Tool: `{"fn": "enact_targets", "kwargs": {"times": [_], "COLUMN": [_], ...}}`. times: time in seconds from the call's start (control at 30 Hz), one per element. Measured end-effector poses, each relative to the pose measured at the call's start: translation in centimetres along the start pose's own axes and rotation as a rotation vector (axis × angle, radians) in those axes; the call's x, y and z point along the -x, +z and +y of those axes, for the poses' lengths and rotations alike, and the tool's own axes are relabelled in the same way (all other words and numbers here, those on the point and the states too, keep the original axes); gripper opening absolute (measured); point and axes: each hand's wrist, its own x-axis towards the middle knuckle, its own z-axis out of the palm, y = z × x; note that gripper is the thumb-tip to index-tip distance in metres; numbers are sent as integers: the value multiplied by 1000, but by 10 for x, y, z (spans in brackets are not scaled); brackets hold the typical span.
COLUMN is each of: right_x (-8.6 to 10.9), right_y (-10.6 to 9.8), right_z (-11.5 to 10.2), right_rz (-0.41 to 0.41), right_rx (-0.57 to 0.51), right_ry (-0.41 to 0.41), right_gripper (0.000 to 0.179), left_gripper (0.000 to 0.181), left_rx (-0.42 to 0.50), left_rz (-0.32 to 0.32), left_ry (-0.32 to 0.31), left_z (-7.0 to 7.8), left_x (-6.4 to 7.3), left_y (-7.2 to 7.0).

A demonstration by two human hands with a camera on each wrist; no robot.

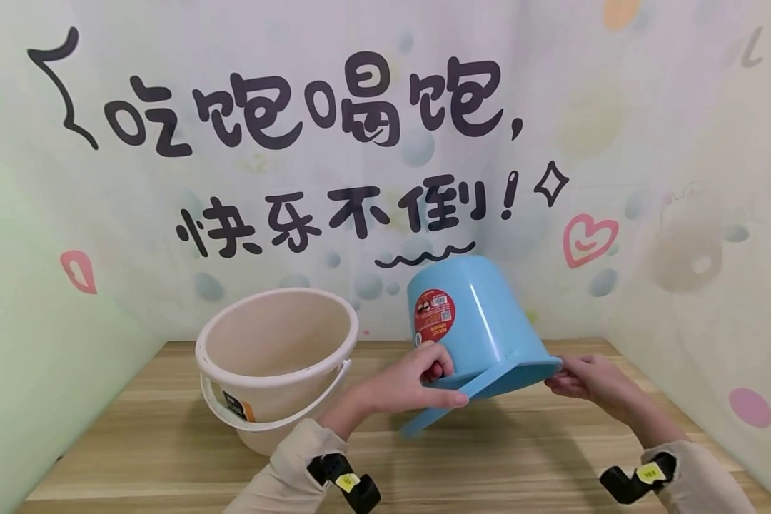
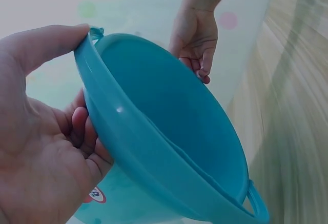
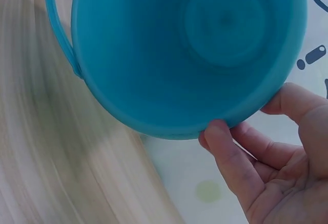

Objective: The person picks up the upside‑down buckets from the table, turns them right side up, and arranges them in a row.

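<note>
A blue bucket (image 1: pixel 482 314) is held tipped nearly upside down above the table, its mouth facing down and toward me. A red round label (image 1: pixel 434 316) shows on its side, and its blue handle (image 1: pixel 417 425) hangs below the rim. My left hand (image 1: pixel 417 378) grips the rim and handle on the near left, the thumb (image 2: pixel 56 44) along the outer edge. On the far right my right hand (image 1: pixel 591 382) pinches the rim between thumb and fingers. The smooth inside (image 3: pixel 154 65) of the bucket shows in the right wrist view, with nothing in it.
Left of the blue bucket, a cream bucket (image 1: pixel 263 385) stands upright on the wooden table (image 1: pixel 160 464), its white handle (image 1: pixel 283 425) lowered toward me. A printed cloth wall (image 1: pixel 334 43) rises behind the table, with side panels left and right.
</note>
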Motion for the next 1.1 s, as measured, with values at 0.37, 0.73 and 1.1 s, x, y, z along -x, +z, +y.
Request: {"fn": "enact_targets", "kwargs": {"times": [0.37, 0.73, 1.1], "right_x": [5, 8, 7], "right_y": [2, 1, 4], "right_z": [-21, -44, -53], "right_rz": [-16, 95, 214], "right_rx": [3, 78, 260], "right_ry": [-117, -163, -129], "right_gripper": [32, 24, 42], "left_gripper": [28, 15, 31], "left_rx": [289, 600, 839], "left_rz": [79, 160, 190], "left_ry": [-19, -77, -29], "left_z": [0, -3, -6], "left_x": [-1, 0, 3], "left_y": [-7, -8, -8]}}
